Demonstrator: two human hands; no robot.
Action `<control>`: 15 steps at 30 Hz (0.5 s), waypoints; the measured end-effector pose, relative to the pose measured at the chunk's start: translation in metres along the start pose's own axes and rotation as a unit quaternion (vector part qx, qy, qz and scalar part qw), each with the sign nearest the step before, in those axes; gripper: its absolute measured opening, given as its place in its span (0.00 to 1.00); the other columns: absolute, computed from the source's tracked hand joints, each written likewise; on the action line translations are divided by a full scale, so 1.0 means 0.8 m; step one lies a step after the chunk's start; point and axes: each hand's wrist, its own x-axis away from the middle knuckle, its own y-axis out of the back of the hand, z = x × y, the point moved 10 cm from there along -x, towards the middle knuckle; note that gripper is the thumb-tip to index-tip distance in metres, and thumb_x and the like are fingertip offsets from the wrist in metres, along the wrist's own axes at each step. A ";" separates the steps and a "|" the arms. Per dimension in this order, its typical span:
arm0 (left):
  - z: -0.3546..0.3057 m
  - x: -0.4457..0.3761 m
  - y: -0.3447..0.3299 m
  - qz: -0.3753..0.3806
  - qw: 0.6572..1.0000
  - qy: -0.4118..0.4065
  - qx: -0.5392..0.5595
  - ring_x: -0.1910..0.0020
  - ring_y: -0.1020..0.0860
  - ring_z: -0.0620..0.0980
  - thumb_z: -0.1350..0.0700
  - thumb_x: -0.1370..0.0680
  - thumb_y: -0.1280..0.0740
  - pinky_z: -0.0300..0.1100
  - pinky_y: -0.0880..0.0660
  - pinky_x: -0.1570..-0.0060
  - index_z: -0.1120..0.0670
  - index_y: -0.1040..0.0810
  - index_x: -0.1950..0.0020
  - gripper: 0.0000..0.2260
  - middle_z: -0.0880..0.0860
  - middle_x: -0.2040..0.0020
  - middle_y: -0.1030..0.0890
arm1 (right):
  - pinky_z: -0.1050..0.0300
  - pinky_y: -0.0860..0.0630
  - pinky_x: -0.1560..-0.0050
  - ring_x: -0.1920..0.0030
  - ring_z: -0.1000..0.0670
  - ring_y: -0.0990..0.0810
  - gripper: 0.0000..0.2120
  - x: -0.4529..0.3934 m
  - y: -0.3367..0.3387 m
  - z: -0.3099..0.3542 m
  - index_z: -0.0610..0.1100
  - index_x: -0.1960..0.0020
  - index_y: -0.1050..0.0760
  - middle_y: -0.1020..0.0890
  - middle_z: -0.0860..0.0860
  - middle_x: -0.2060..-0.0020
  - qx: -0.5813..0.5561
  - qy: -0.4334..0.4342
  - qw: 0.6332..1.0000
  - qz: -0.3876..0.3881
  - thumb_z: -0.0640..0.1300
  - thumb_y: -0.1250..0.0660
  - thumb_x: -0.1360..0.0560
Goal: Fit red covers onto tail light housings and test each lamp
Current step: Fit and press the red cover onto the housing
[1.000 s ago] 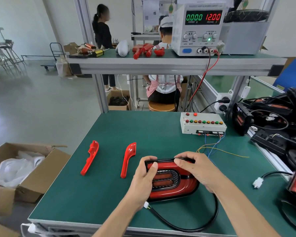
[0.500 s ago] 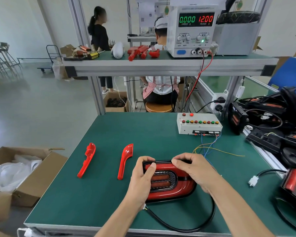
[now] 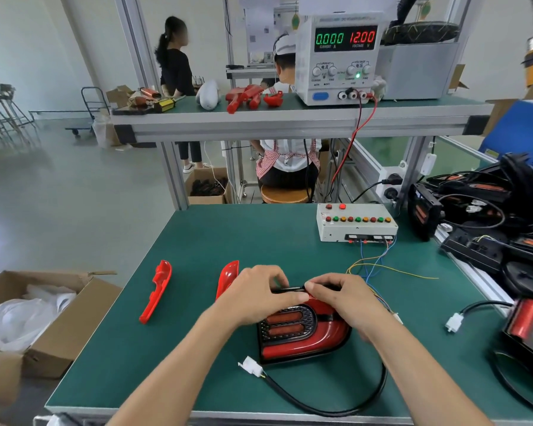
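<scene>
Since the earlier frame: both hands shifted from the flanks of the tail light [image 3: 302, 333] to its far edge, thumbs brought close together on the black rim at 12 o'clock; lamp turned slightly on the worktop [image 3: 228, 235], connector [image 3: 252, 365] now exposed at its 8 o'clock corner.

Worktop: green mat, carrying all task parts. Switch box [image 3: 356, 222] well apart at 1 o'clock, coloured leads trailing toward the lamp. Tail light: near the front edge, centred, long axis roughly 9-to-3, tilted a little toward 2 o'clock, red cover uppermost. Left hand [image 3: 256, 295]: fingers curled over the far-left rim, gripping it. Right hand [image 3: 348, 298]: fingers curled over the far-right rim, thumb pressing the top edge. Spare red covers [image 3: 156, 290] lying at 9 o'clock, long axes 12-to-6; the nearer one [image 3: 228, 276] just beside the left hand.

Probable step: seating the cover along the far edge; plug nearer the left hand for the test to follow.
</scene>
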 end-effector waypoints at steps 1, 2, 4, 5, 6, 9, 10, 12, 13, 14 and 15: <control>-0.009 -0.004 -0.002 0.015 0.999 -0.013 -0.051 0.61 0.22 0.39 0.18 0.35 0.39 0.37 0.29 0.64 0.44 0.20 0.55 0.30 0.43 0.64 0.19 | 0.71 0.24 0.60 0.61 0.61 0.16 0.02 0.000 -0.001 0.002 0.47 0.55 0.13 0.12 0.54 0.60 0.001 0.002 1.000 0.003 0.45 0.23 0.26; -0.018 -0.007 -0.004 0.018 0.994 -0.029 -0.102 0.62 0.22 0.42 0.17 0.33 0.45 0.41 0.28 0.64 0.46 0.20 0.57 0.35 0.45 0.65 0.20 | 0.71 0.24 0.59 0.61 0.61 0.16 0.02 0.000 -0.003 0.003 0.47 0.54 0.13 0.12 0.54 0.60 0.003 0.004 1.000 0.006 0.45 0.23 0.26; -0.040 -0.009 -0.004 -0.011 0.976 -0.065 -0.209 0.65 0.24 0.51 0.17 0.32 0.61 0.46 0.33 0.67 0.51 0.23 0.62 0.43 0.49 0.69 0.24 | 0.69 0.23 0.58 0.60 0.60 0.16 0.01 0.000 -0.007 0.003 0.47 0.54 0.13 0.12 0.54 0.60 0.006 0.007 1.000 0.012 0.42 0.24 0.25; -0.051 -0.009 -0.006 -0.032 0.964 -0.084 -0.252 0.66 0.25 0.54 0.19 0.33 0.68 0.47 0.36 0.67 0.51 0.24 0.64 0.45 0.50 0.69 0.26 | 0.68 0.21 0.57 0.59 0.59 0.15 0.02 0.000 -0.009 0.003 0.47 0.54 0.13 0.12 0.53 0.60 0.009 0.007 1.000 0.010 0.41 0.25 0.25; -0.059 -0.009 -0.010 -0.047 0.953 -0.097 -0.282 0.65 0.26 0.56 0.20 0.33 0.72 0.48 0.38 0.66 0.52 0.25 0.63 0.47 0.51 0.69 0.26 | 0.66 0.20 0.56 0.58 0.58 0.15 0.02 -0.001 -0.010 0.001 0.46 0.54 0.14 0.12 0.52 0.59 0.014 0.007 1.000 0.007 0.40 0.25 0.25; -0.072 -0.007 -0.027 -0.069 0.942 -0.121 -0.307 0.58 0.22 0.62 0.26 0.29 0.73 0.49 0.38 0.61 0.53 0.25 0.59 0.44 0.56 0.60 0.19 | 0.65 0.20 0.53 0.57 0.58 0.16 0.05 0.000 -0.007 -0.002 0.45 0.52 0.15 0.12 0.52 0.58 0.019 0.003 1.000 -0.025 0.42 0.23 0.26; -0.071 -0.007 -0.029 -0.076 0.943 -0.120 -0.301 0.57 0.21 0.62 0.28 0.28 0.73 0.49 0.38 0.61 0.52 0.28 0.59 0.41 0.56 0.58 0.18 | 0.66 0.20 0.54 0.58 0.59 0.16 0.04 0.000 -0.005 -0.001 0.45 0.53 0.16 0.13 0.53 0.59 0.022 0.008 0.999 -0.036 0.43 0.23 0.27; -0.063 -0.008 -0.030 -0.087 0.944 -0.107 -0.301 0.57 0.20 0.62 0.31 0.29 0.75 0.49 0.38 0.61 0.51 0.30 0.60 0.40 0.56 0.58 0.18 | 0.66 0.21 0.55 0.59 0.59 0.16 0.03 0.002 -0.006 0.001 0.46 0.55 0.16 0.13 0.54 0.60 0.027 0.020 0.999 -0.042 0.44 0.23 0.27; -0.062 -0.007 -0.027 -0.096 0.941 -0.109 -0.307 0.57 0.20 0.62 0.32 0.30 0.76 0.49 0.38 0.60 0.52 0.29 0.59 0.40 0.56 0.57 0.17 | 0.67 0.22 0.55 0.59 0.59 0.16 0.04 0.003 -0.008 0.002 0.46 0.55 0.16 0.13 0.54 0.59 0.025 0.024 0.999 -0.041 0.45 0.23 0.27; -0.063 -0.007 -0.026 -0.103 0.939 -0.112 -0.309 0.58 0.20 0.62 0.32 0.29 0.76 0.49 0.38 0.60 0.52 0.29 0.58 0.41 0.55 0.57 0.17 | 0.69 0.23 0.56 0.58 0.60 0.16 0.05 0.004 -0.007 0.001 0.46 0.55 0.16 0.13 0.55 0.59 0.022 0.027 0.999 -0.039 0.46 0.23 0.26; -0.063 -0.006 -0.026 -0.108 0.938 -0.114 -0.309 0.58 0.20 0.61 0.33 0.29 0.76 0.49 0.38 0.60 0.52 0.29 0.57 0.40 0.55 0.57 0.17 | 0.71 0.24 0.56 0.58 0.61 0.17 0.05 0.004 -0.007 0.002 0.46 0.54 0.16 0.13 0.56 0.59 0.020 0.028 0.999 -0.036 0.47 0.24 0.26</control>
